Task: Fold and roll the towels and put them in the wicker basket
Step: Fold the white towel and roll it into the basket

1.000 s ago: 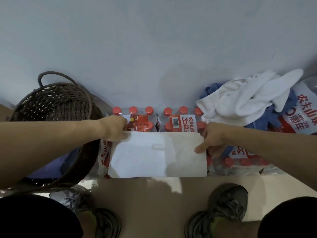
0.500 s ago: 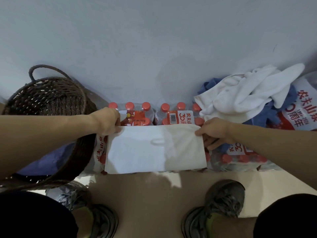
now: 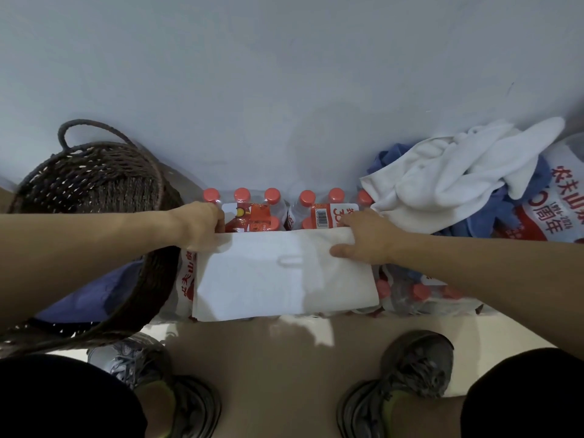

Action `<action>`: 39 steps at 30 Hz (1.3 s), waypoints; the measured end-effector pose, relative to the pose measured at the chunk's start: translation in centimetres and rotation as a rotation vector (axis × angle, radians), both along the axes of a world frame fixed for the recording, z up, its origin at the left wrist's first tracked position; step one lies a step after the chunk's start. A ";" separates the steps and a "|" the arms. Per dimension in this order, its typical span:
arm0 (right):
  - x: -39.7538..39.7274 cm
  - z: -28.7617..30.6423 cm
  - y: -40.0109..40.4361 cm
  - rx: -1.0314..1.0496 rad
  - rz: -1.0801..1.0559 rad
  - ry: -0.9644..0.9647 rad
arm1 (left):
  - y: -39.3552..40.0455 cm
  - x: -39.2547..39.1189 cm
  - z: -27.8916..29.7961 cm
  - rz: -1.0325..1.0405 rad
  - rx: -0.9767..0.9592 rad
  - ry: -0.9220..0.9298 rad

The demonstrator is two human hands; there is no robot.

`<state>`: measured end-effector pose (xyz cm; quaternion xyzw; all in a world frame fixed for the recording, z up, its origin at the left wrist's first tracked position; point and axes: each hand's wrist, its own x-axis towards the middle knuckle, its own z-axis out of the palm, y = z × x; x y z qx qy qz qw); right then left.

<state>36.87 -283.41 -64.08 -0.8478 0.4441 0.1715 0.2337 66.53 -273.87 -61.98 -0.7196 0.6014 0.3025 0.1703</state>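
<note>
White folded towel (image 3: 284, 276) is lying flat on top of shrink-wrapped packs of red-capped water bottles (image 3: 319, 205), which are standing against the wall (image 3: 284, 74). Its near edge is hanging just over the front of the packs.

Left hand (image 3: 197, 227) is gripping the far left corner of the towel, fingers curled over the edge. Right hand (image 3: 363, 237) is lying on the far right corner, thumb spread flat on the cloth and fingers bent over the far edge; can't tell whether they're actually pinching it or just pressing.

Wicker basket (image 3: 94, 191) is sitting to the left of the packs, tilted toward the camera, loop handle up at the back. Something blue (image 3: 85, 298) is showing inside it under the left forearm; too hidden to tell what.

Pile of loose towels (image 3: 458, 172), white ones on top of blue, is resting on the packs to the right, just beside the right hand.

Person is standing on the floor (image 3: 278, 368), grey shoes (image 3: 407, 374) pointing at the packs.
</note>
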 end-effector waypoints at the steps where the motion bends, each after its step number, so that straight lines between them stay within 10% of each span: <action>1: 0.2 0.0 -0.2 0.047 -0.029 0.017 | 0.0 0.1 0.0 -0.006 0.029 0.008; 10: -1.7 0.9 -1.6 0.519 -0.655 -0.357 | -0.4 -0.3 -0.6 -0.150 0.111 -0.170; 16: -2.7 0.1 0.3 0.552 -1.084 -0.508 | 0.4 -2.5 0.7 -0.115 -0.352 -0.145; 27: -3.8 0.9 1.3 0.515 -0.698 -0.460 | 3.6 -16.2 -5.0 -0.019 -0.385 0.065; 39: -6.6 1.8 0.4 -0.088 -0.577 -0.411 | 4.6 -19.9 -8.6 0.031 -0.556 -0.020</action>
